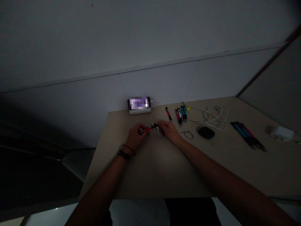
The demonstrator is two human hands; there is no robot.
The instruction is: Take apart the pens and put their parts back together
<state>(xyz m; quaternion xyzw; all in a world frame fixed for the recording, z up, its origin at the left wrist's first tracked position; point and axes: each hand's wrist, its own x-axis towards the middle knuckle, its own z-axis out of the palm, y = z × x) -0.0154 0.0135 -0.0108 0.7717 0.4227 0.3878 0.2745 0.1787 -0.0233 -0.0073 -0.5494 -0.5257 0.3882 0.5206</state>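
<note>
The table (150, 175) is bare at 6 o'clock, near the body, so hands can move there. At 12 o'clock a phone (139, 103) stands by the wall. At 1 o'clock lie loose pens (180, 115). At 3 o'clock sit a black mouse (206, 132), a white cable (215, 117) and more pens (248, 135).

I see a dim office nook: a plain bench (164, 163) against partition walls (164, 78), with pens (180, 115), a mouse (206, 132), a coiled cable (215, 116) and a phone (139, 103) charging.
</note>
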